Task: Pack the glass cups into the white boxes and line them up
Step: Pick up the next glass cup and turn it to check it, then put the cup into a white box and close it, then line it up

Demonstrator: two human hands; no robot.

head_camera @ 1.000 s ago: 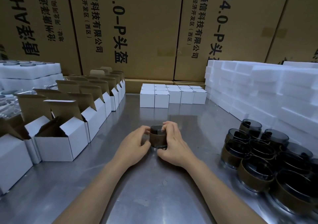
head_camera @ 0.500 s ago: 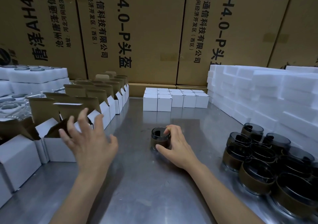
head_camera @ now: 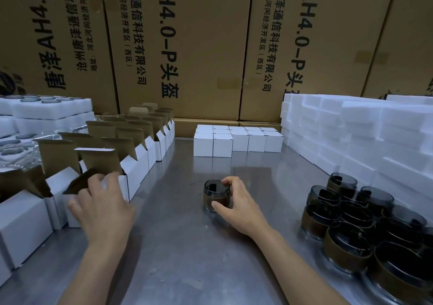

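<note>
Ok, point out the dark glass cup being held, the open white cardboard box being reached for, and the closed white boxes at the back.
dark glass cup [head_camera: 212, 195], head view, front wall.
open white cardboard box [head_camera: 123, 186], head view, front corner.
closed white boxes [head_camera: 222, 145], head view, front face.

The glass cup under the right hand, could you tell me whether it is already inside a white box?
No, the glass cup stands on the bare metal table.

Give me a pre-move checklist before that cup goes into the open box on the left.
1. Right hand has fingers on the glass cup: ok.
2. Cup upright on the metal table: ok.
3. Left hand on the nearest open white box: ok.
4. Box flap up, opening clear: cannot tell, the hand covers it.
5. Table between cup and box free of objects: ok.
6. Packed closed boxes lined up at the back: ok.
</note>
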